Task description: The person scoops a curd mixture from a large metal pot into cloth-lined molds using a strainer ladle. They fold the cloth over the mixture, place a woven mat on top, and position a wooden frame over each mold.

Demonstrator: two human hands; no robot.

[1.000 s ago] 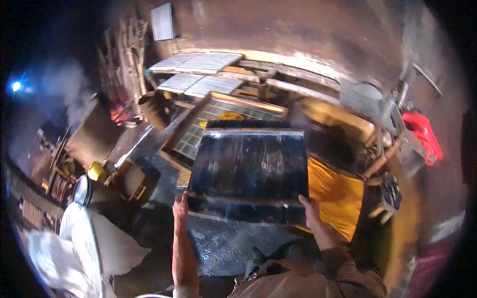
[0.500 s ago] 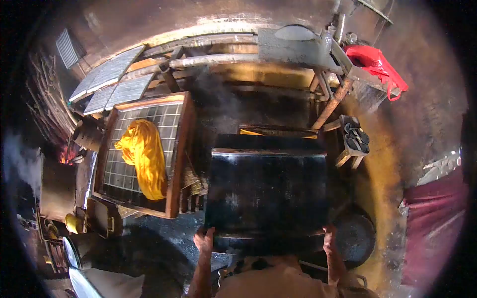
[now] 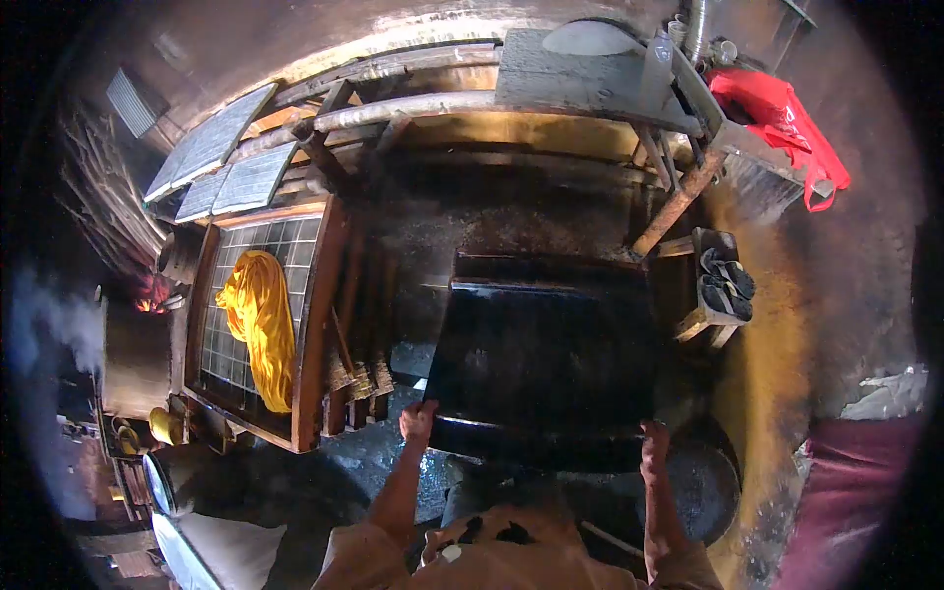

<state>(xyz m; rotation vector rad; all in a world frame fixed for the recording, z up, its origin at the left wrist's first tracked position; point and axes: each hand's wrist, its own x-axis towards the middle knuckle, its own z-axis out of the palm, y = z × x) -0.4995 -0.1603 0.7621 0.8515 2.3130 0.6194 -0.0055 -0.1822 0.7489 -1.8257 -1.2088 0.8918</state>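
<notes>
A large, dark, glossy tray-like frame (image 3: 546, 369) lies in front of my body; its inside is too dark to make out. My left hand (image 3: 418, 421) is closed on its near left corner. At the near right corner my right hand (image 3: 653, 447) also grips the edge. To the left, a wooden-framed table (image 3: 307, 369) with a gridded top carries a bunched yellow cloth (image 3: 264, 329), apart from both hands. A round dark pan (image 3: 703, 497) sits beside my right forearm, partly hidden.
Sandals (image 3: 726, 285) rest on a small wooden stool (image 3: 706, 320) to the right. A rough bench (image 3: 580, 84) with a red bag (image 3: 767, 118) runs along the back. Fire (image 3: 152, 293) and smoke show at far left. Several brushes (image 3: 369, 379) stand beside the framed table.
The dark frame, still in both hands, has shifted slightly right relative to the framed table and tilted. My view has moved, so the surroundings appear shifted.
</notes>
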